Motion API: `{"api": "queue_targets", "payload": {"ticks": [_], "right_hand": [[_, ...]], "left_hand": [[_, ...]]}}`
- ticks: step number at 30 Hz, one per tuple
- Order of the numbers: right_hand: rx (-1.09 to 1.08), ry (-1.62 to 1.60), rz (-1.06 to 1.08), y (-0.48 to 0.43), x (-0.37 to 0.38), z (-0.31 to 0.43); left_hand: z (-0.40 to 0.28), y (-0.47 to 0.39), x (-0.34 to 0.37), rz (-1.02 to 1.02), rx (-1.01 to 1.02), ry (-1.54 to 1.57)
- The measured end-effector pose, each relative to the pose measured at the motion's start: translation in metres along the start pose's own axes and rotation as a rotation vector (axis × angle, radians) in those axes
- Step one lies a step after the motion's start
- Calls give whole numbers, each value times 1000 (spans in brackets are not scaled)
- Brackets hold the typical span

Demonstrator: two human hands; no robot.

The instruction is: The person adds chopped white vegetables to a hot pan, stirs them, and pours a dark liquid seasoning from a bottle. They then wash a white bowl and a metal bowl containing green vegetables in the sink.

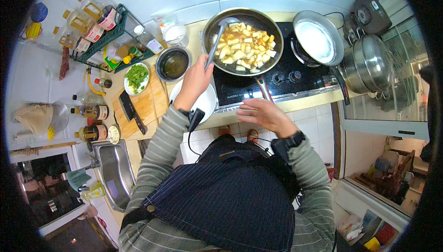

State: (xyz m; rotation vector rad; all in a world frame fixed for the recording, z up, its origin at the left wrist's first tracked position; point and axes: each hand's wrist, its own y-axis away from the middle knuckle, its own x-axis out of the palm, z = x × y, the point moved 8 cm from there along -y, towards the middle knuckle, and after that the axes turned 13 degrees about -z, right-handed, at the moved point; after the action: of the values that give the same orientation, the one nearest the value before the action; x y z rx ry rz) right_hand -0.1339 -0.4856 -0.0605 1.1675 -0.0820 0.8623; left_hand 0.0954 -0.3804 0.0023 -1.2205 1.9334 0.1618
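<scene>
My left hand [198,79] grips the grey handle of a cooking spatula [215,44], its head resting inside a dark frying pan [258,18]. Cubed pale food [246,46] in brown sauce fills much of the pan, which sits on a black glass gas hob [235,86]. Just below the pan's handle [264,91], my right hand [264,116] hovers with nothing in it, fingers extended and slightly blurred. Whether it touches the handle's end is hard to see; they look apart. Partly behind my left hand and wrist lies a white bowl [206,104].
Right of the pan stand a second pan [336,41] with whitish contents and a steel steamer pot [372,61]. Leftward are a dark pot [160,68], a plate of chopped greens [137,77], a cleaver [128,108] on a wooden board [152,94], bottles on a green rack [119,27], and a sink [112,169].
</scene>
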Motion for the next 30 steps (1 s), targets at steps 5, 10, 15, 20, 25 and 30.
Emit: {"api": "queue_targets", "payload": {"ticks": [5, 10, 15, 20, 25, 30], "right_hand": [[-235, -32, -217, 45, -80, 50], [-196, 132, -379, 30, -136, 33], [-5, 171, -115, 6, -112, 3], [67, 205, -136, -8, -105, -5], [108, 271, -129, -8, -98, -4], [155, 355, -138, -7, -90, -3]], "left_hand": [[-12, -34, 43, -17, 25, -105], [-35, -22, 42, 126, 44, -121], [-66, -26, 48, 127, 110, -174], [-86, -13, 45, 222, 171, -190], [-90, 22, -10, 205, 154, -130], [-96, 46, -10, 316, 134, -201]]}}
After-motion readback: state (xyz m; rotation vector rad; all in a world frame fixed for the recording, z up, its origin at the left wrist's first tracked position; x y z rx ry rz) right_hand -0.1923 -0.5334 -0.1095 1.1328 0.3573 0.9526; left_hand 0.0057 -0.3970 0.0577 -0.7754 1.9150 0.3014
